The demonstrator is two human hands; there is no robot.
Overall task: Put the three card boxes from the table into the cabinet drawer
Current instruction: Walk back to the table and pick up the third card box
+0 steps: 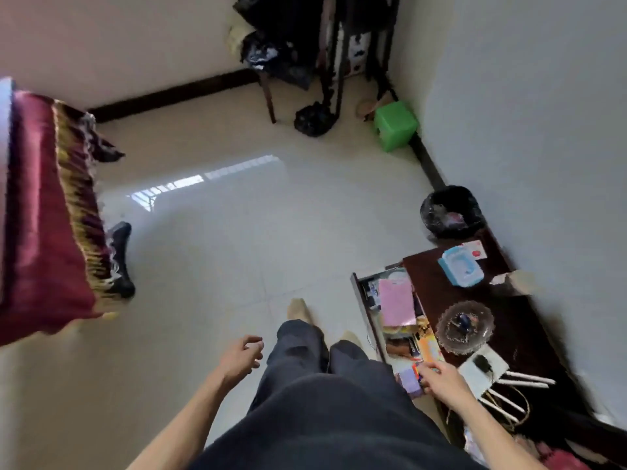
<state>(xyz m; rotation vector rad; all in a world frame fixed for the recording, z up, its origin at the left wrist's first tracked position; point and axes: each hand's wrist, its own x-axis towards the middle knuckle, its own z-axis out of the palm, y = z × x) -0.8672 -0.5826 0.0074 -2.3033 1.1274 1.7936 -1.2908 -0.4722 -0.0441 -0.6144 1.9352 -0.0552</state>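
Drawer (369, 320) standing open beside the dark cabinet surface (522, 337), already crowded with a pink booklet (396, 301), an orange packet (429, 346) and other clutter too blurred to name. Right hand (441, 379) reaching over the near end of the drawer, fingers (428, 369) pinched narrow around what looks like a small colourful card box (416, 372), just above a pale purple box (410, 381) lying in the drawer; hard to tell whether that one also counts among the three. Left hand (241, 356) hanging free over the floor beside the legs, fingers (252, 340) loosely curled and holding nothing. Step in hand, most likely: setting a box down among the drawer's contents. No further card boxes plainly visible on the surface, only a blue tissue pack (460, 266), a glass dish (464, 327) and a white router (483, 371) with its cables, so count of boxes already stowed impossible to confirm. Next move, by judgement: lowering the box into a free gap near the purple one, opening the fingers, drawing the hand clear, then pushing the drawer shut if nothing remains outside. Care needed with the crowded contents, lest the box sit proud and block closing.
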